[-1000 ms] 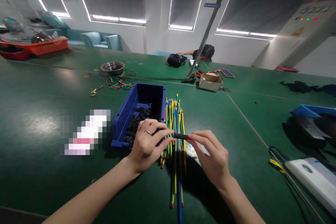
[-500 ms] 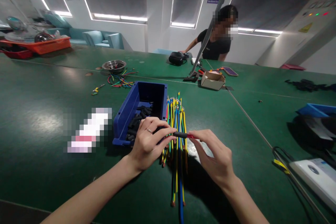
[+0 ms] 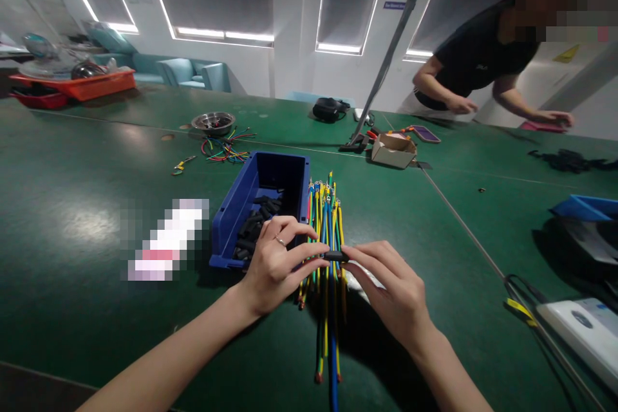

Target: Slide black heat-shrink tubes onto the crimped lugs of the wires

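A short black sleeve [image 3: 335, 257] is stretched level between my hands, above a bundle of cut wires. My left hand [image 3: 276, 257] pinches at its left end between thumb and fingers. From the other side, my right hand [image 3: 393, 280] pinches its right end; any wire inside is hidden by the fingers. The yellow-green and blue wires [image 3: 333, 328] lie lengthwise on the table, several with metal lugs at the far ends. Just left of them stands a blue bin [image 3: 223, 232], holding loose black sleeves [image 3: 251, 228], partly behind my left hand.
Beyond the bin are a metal bowl [image 3: 213, 123], thin coloured wires [image 3: 226, 149] and small cutters [image 3: 182, 165]. A cardboard box [image 3: 393, 151] sits by a metal stand [image 3: 357, 141]. Another person [image 3: 483, 58] leans over the table's far right. A white device [image 3: 586, 331] lies at right.
My right fingers have moved left onto the black sleeve, and the red piece seen beside it is now hidden. The other person has shifted right and leans over the table.
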The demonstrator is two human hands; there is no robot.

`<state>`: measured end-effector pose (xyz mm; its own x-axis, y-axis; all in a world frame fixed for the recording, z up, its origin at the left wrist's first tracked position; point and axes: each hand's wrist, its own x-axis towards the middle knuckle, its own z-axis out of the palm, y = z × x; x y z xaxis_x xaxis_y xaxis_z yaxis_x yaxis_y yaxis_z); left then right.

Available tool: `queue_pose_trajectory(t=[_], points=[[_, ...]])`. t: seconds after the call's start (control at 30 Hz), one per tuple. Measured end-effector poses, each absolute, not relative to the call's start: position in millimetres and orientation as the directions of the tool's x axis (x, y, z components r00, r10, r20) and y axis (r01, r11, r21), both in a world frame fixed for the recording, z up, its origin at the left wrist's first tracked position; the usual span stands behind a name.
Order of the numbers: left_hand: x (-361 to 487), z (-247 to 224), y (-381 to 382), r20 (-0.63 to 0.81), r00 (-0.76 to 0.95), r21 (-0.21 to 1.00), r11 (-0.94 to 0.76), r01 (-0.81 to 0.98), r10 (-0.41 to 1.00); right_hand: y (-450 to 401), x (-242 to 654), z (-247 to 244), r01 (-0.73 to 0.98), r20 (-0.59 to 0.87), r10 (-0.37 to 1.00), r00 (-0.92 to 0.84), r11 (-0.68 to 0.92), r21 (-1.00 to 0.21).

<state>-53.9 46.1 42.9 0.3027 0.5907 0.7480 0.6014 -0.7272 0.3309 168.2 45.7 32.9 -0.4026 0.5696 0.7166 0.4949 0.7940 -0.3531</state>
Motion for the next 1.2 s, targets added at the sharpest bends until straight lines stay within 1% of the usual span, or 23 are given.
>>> queue_pose_trajectory(t=[0.37,0.9,1.2], points=[[-57.0,42.6,47.9,0.741,0.344,0.329,-0.759,0.562,0.577,47.3,167.7,34.8,0.475,0.712,0.586,-0.387,0.788,-0.391],[-56.2,43.9,48.9,0.726,0.34,0.399,-0.769,0.5,0.598,44.1,165.6,38.0,0.43,0.646,0.638,-0.419,0.766,-0.478],[-53.8,47.0,48.4,0.733,0.319,0.409,-0.764,0.499,0.601,46.0,167.4,33.3,0.461,0.656,0.65,-0.383,0.75,-0.475]])
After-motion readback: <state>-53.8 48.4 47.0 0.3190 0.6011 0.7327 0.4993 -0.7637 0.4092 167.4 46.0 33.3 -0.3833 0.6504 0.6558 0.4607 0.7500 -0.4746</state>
